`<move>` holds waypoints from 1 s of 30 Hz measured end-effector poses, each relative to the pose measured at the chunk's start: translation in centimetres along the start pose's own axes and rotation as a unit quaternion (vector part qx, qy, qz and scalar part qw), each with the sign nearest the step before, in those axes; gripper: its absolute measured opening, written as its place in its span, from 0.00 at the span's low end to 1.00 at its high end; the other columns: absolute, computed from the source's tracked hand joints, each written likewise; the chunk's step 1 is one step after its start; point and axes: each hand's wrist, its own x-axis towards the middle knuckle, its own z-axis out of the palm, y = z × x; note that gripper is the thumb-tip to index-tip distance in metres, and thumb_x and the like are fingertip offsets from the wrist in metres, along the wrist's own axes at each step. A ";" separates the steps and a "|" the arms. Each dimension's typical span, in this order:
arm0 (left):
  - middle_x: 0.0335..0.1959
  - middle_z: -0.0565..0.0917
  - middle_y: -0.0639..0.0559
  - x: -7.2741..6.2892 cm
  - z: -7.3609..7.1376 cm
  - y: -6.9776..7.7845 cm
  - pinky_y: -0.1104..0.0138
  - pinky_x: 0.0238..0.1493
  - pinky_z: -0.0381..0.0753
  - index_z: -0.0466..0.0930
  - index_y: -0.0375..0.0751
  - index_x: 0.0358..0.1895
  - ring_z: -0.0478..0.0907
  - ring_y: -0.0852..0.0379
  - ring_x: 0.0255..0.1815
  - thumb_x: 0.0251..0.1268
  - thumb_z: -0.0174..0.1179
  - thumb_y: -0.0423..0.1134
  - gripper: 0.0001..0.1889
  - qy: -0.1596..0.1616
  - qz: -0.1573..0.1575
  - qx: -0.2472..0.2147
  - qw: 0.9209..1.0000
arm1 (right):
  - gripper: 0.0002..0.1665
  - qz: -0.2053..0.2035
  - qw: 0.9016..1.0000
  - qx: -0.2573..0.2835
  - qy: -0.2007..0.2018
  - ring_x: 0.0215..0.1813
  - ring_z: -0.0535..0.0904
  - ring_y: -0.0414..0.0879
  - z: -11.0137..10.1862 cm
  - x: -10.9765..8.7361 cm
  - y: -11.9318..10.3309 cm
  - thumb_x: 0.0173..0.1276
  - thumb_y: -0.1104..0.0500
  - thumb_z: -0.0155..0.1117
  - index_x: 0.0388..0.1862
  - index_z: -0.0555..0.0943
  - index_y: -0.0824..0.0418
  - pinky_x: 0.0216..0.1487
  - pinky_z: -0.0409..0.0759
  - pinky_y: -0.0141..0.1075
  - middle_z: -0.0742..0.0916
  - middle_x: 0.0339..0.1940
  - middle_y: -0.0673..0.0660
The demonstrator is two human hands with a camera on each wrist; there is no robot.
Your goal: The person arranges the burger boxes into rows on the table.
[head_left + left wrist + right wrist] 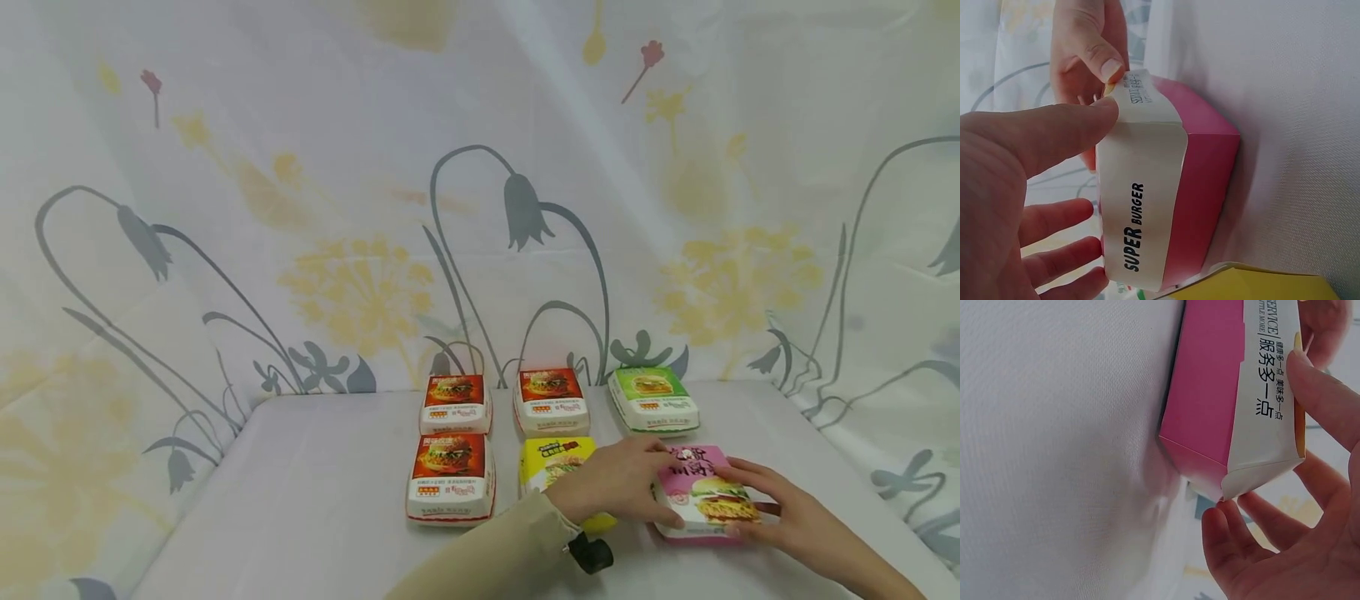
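Note:
A pink-and-white burger box [701, 490] lies on the white table at the front right, its lid printed with a burger. My left hand [617, 482] holds its left side, the thumb at the near edge of the lid. From the right, my right hand [797, 518] grips the same box [1266, 440], thumb on the near edge and fingers at the side. In the left wrist view, "SUPER BURGER" shows on the side of the box [1141, 209]. Just left of it, a yellow burger box [555, 454] is partly hidden behind my left hand and sleeve.
Two red burger boxes [452, 404] [450, 479] stand one behind the other on the left. Another red box [552, 402] and a green box [654, 400] sit in the back row. A flower-printed cloth [480, 208] hangs behind the table [300, 492].

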 end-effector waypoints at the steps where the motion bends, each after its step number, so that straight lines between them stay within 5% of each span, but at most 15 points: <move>1: 0.65 0.68 0.71 0.0 0.0 -0.1 0.78 0.51 0.70 0.70 0.71 0.69 0.64 0.71 0.60 0.55 0.66 0.66 0.35 0.000 0.001 -0.001 1.000 | 0.36 0.006 1.000 -0.003 -0.001 0.59 0.58 0.13 0.0 0.0 0.0 0.58 0.64 0.76 0.66 0.76 0.60 0.43 0.80 0.28 0.63 0.64 0.22; 24: 0.65 0.69 0.70 -0.1 -0.4 -0.3 0.79 0.51 0.69 0.72 0.69 0.68 0.65 0.71 0.60 0.56 0.66 0.66 0.34 0.012 -0.001 0.008 1.000 | 0.35 0.039 0.999 -0.029 0.002 0.57 0.56 0.12 -0.1 0.3 -0.1 0.59 0.57 0.76 0.66 0.76 0.59 0.43 0.80 0.28 0.64 0.63 0.24; 30: 0.66 0.70 0.72 -1.0 -0.9 -1.0 0.76 0.57 0.69 0.75 0.67 0.65 0.65 0.71 0.65 0.59 0.65 0.65 0.30 0.040 0.002 -0.011 0.999 | 0.30 0.073 0.996 -0.043 0.018 0.57 0.58 0.11 -0.8 0.3 -1.1 0.66 0.54 0.71 0.66 0.77 0.58 0.44 0.79 0.27 0.75 0.65 0.37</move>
